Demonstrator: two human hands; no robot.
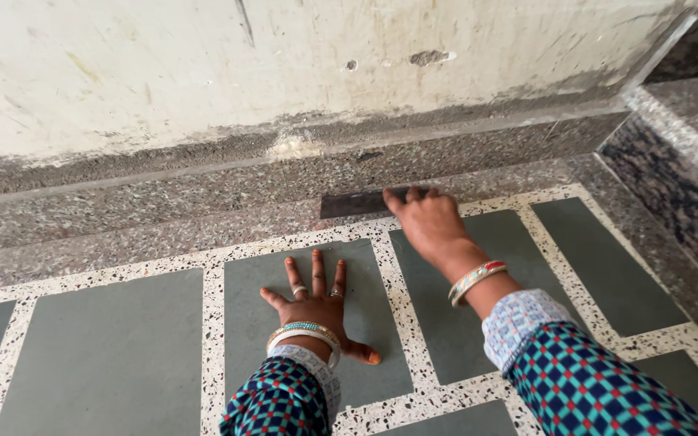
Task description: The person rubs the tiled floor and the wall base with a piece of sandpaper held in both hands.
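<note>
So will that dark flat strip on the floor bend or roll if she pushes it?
The dark flat strip looks straight-edged and thin, so it is probably stiff. Lying flat on the speckled floor, it would likely slide, not roll. The right hand rests on its end.

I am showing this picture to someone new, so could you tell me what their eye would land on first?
Most striking are the two hands on the patterned floor: the left hand lies flat, fingers spread, on a grey-green floor panel. The right hand reaches forward to a dark flat strip lying near the speckled stone skirting below a stained pale wall.
</note>
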